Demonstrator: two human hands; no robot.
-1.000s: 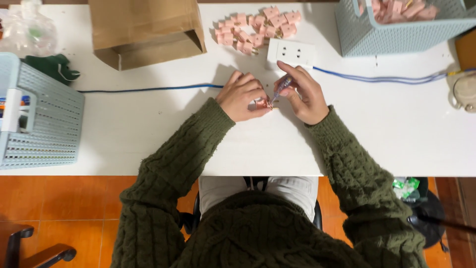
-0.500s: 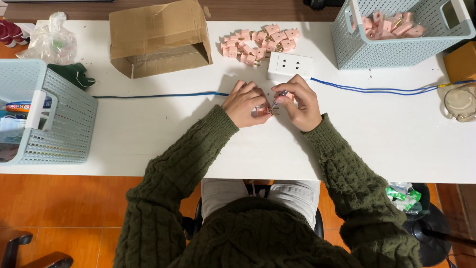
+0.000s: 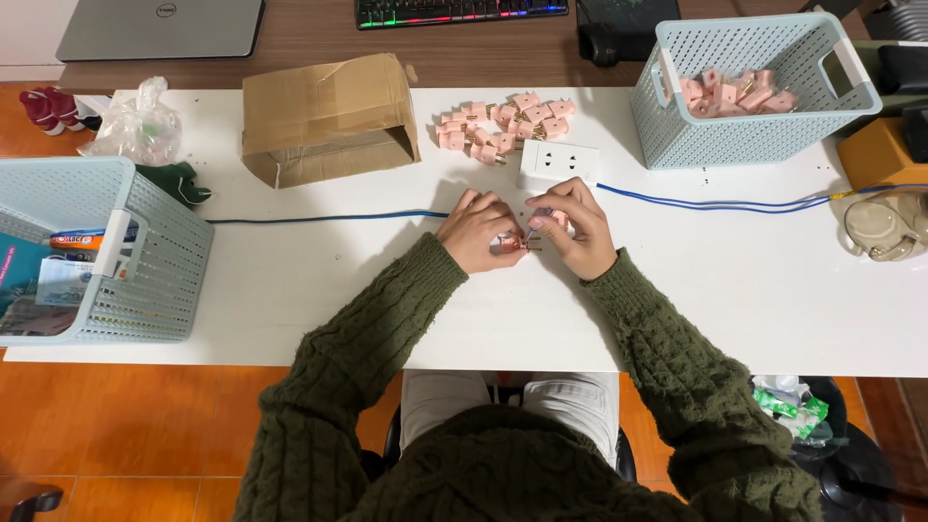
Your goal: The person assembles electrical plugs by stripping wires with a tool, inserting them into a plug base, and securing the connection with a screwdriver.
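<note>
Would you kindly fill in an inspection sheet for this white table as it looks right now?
Surface: white table, bare in front of the person.
Job's things: small pink plug adapter held between both hands; pile of pink adapters and white socket block just beyond; more pink pieces in the far right basket.
Clutter: open cardboard box, clear plastic bag, near left basket with packets inside.
Grippers: left hand and right hand both pinch the adapter.
Cables: blue cable runs across the table past the socket block.
Surroundings: laptop and keyboard on a wooden desk behind; orange floor below.
</note>
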